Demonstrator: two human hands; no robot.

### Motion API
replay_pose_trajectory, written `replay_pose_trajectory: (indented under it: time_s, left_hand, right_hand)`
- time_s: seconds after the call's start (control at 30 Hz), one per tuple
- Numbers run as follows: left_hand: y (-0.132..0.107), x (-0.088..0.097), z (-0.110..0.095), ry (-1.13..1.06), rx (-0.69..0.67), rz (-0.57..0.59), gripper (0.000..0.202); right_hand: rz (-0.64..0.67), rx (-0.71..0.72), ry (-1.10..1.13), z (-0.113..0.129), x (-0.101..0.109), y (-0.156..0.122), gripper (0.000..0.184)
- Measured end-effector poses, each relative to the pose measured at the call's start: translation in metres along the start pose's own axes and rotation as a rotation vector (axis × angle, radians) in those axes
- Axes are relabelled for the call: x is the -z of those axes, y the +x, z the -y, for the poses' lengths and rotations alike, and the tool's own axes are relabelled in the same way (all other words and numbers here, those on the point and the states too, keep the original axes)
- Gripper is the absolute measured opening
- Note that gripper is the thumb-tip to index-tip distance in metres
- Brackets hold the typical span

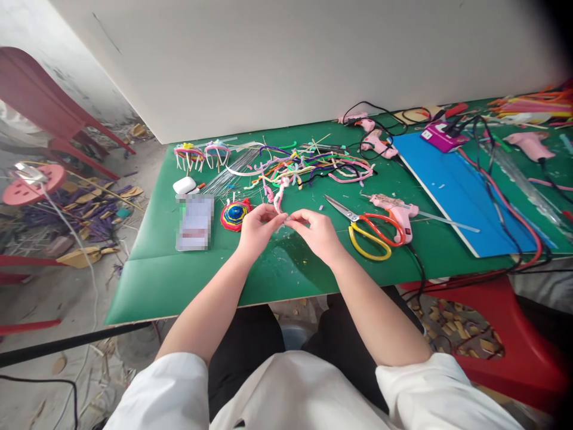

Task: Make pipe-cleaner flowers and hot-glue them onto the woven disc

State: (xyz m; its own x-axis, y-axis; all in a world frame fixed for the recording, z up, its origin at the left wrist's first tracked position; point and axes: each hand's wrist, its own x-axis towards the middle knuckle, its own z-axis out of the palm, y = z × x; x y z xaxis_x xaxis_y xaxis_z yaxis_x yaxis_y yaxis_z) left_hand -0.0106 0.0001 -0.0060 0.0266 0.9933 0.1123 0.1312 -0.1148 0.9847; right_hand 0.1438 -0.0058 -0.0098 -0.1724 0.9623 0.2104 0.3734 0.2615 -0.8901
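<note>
My left hand [258,230] and my right hand [317,232] meet over the green table, fingers pinched close together. Between them rises a twisted pink and white pipe cleaner [278,200]; its lower end is at my fingertips. My left hand grips it, while the tiny bit in the right fingertips is too small to name. Beside my left hand lies a round piece wound in red, yellow and blue [237,214]. Scissors [353,218] with one red and one yellow handle lie open to the right of my right hand.
A pile of coloured pipe cleaners [308,164] lies behind my hands. Left are a phone [196,224] and a white case [184,185]. To the right are a pink glue gun [396,215], a blue board [456,191] and trailing cables. A pale panel [290,65] borders the back.
</note>
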Motion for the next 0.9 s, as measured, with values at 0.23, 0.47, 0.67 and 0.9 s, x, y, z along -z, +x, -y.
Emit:
replay_pose_trajectory:
  time_s: [0.23,0.47,0.67,0.9]
  left_hand:
    - [-0.001,-0.002,0.001,0.030,0.018,0.028,0.031]
    - [-0.002,0.006,0.003,0.388,-0.510,-0.161,0.018]
    - [0.005,0.014,0.010,0.706,-0.867,-0.089,0.015]
    - [0.006,0.014,0.007,0.701,-0.809,0.043,0.015]
  right_hand:
    - [-0.008,0.107,-0.217,0.003,-0.002,-0.004,0.015]
    - [0.080,-0.103,0.060,0.005,0.008,0.002,0.014]
    - [0.142,-0.163,0.245,0.005,0.010,0.003,0.022]
    - [0.155,-0.123,0.290,0.006,0.010,0.003,0.028]
